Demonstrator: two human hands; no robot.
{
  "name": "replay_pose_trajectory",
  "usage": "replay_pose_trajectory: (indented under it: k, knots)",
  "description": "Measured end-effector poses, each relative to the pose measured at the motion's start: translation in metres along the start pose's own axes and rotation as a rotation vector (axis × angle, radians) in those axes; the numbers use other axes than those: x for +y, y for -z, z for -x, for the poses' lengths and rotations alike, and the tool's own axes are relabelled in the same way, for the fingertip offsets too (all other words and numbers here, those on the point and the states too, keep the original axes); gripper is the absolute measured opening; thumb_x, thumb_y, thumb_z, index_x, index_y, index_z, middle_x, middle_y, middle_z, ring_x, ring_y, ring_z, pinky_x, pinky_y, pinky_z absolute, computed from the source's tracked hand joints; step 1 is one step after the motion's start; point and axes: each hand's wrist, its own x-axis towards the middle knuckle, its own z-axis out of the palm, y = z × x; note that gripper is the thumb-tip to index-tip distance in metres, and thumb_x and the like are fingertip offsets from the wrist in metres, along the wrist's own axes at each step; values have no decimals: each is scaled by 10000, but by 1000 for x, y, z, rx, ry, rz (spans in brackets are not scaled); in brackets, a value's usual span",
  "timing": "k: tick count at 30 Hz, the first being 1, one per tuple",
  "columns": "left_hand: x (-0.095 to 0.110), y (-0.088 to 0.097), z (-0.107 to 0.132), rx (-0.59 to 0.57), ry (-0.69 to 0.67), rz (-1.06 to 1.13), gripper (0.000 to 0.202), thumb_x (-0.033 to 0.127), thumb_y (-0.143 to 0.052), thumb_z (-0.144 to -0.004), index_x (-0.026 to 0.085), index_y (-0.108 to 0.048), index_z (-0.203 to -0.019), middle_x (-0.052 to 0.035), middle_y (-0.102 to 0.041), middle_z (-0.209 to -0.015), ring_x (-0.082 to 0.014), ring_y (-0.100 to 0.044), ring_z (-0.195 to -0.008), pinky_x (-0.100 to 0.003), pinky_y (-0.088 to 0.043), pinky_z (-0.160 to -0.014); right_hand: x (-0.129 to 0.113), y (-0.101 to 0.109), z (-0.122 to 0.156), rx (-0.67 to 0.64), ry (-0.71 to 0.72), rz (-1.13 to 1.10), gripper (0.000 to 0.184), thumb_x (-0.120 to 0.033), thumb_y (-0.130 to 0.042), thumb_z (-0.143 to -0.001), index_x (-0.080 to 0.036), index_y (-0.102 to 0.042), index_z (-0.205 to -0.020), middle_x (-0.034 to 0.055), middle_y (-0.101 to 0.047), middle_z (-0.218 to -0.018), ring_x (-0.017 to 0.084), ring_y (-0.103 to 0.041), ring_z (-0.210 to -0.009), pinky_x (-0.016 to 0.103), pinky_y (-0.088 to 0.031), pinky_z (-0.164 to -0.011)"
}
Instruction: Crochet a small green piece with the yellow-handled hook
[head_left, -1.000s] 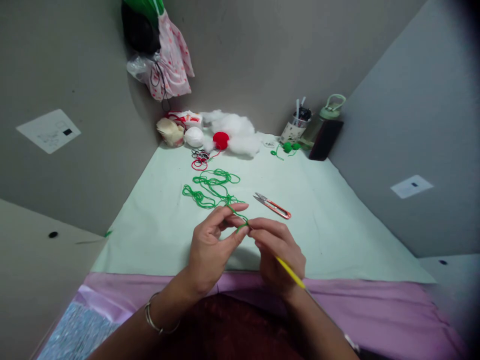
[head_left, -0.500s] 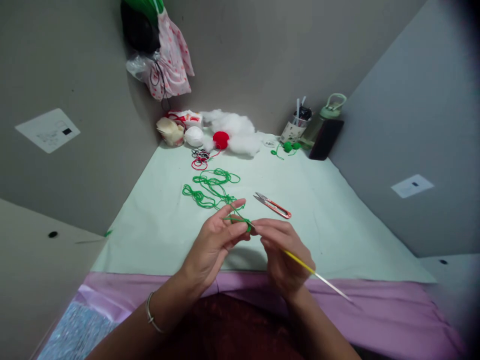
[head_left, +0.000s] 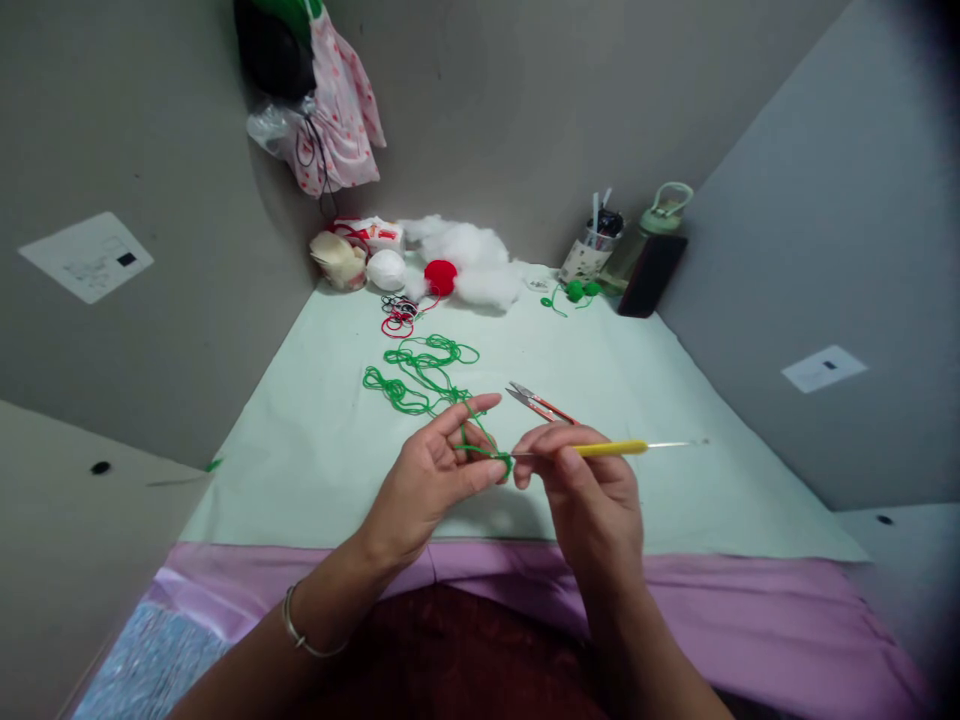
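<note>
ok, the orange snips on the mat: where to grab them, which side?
Likely the orange handle end, from above on the right. The snips lie flat, blades pointing left and away; the handle end sits by the right hand, which holds the crochet hook.

Thin silver bangle (head_left: 301, 633) behind left hand (head_left: 431, 480); bare forearms; maroon garment (head_left: 480, 660), perhaps.

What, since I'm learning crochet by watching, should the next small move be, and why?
Probably draw the crochet hook back through the loop with the right hand. Its tip sits at the green yarn where the left hand pinches it, and the strand runs up over that hand's forefinger, so the yarn looks caught.
</note>
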Motion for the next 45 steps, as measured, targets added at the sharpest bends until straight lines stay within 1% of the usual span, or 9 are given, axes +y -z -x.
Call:
replay_pose_trajectory:
  k: [5,12,18,25,29,33,37,42,45]
  knots:
    - [-4,-3,-1,64,-42,-18,571,246,-895,-757,213,-702,-1293,4,-641,-884,-153,-643,-842,-300,-501,-852,8,-3,4,27,48,109,173,-217,-614,-1014,-254,-783,-1022,53,-771,-996,146,-667,-730,306,-569,-649]
    - [-5,-5,0,201,-75,103,334,289,-866,-819,202,-776,-1129,34,-606,-767,-106,-599,-769,-242,-497,-815,10,-8,3,79,124,163,177,-206,-590,-1023,-243,-759,-988,52,-760,-989,153,-661,-734,333,-573,-672]
    - [-2,-4,1,179,25,327,254,192,-835,-850,186,-788,-1099,-12,-661,-947,-97,-649,-886,-175,-545,-787,10,-9,3,92,207,285,195,-187,-578,-1024,-248,-751,-956,52,-758,-943,186,-685,-819,362,-577,-726]
    - [1,-1,0,125,83,379,299,160,-834,-841,173,-772,-1133,1,-636,-886,-74,-627,-805,-147,-550,-751,7,-8,6,54,298,395,222,-162,-563,-1020,-262,-761,-1016,66,-773,-978,213,-711,-890,365,-592,-700]
    - [1,-3,0,81,6,292,340,295,-859,-835,167,-767,-1136,-12,-657,-876,-100,-613,-789,-196,-544,-734,6,-6,7,21,329,452,264,-93,-569,-1005,-262,-764,-1060,63,-774,-1023,206,-716,-944,369,-599,-785]
    - [-2,-3,0,73,-83,100,412,214,-892,-785,209,-751,-1172,9,-676,-855,-111,-620,-808,-224,-520,-786,4,-5,8,-35,356,467,316,-44,-577,-988,-267,-755,-1124,58,-765,-1051,195,-711,-986,354,-594,-823]
    - [-7,-3,1,58,-74,48,435,200,-879,-794,232,-740,-1205,18,-674,-847,-121,-621,-819,-251,-502,-830,9,-5,10,-30,366,553,357,-35,-601,-972,-289,-761,-1164,45,-742,-1010,194,-708,-949,352,-602,-804]
    - [-10,-9,3,25,71,227,512,266,-896,-779,203,-733,-1260,9,-653,-852,-100,-566,-763,-231,-483,-798,20,-8,14,58,575,813,440,-74,-701,-927,-353,-759,-1263,59,-720,-1104,214,-702,-963,363,-610,-777]
    - [-8,-8,1,-13,174,347,508,249,-891,-766,156,-752,-1245,-23,-648,-891,-96,-543,-761,-214,-485,-747,17,-8,11,43,467,667,394,-76,-652,-959,-341,-769,-1225,52,-738,-1057,202,-710,-944,350,-607,-769]
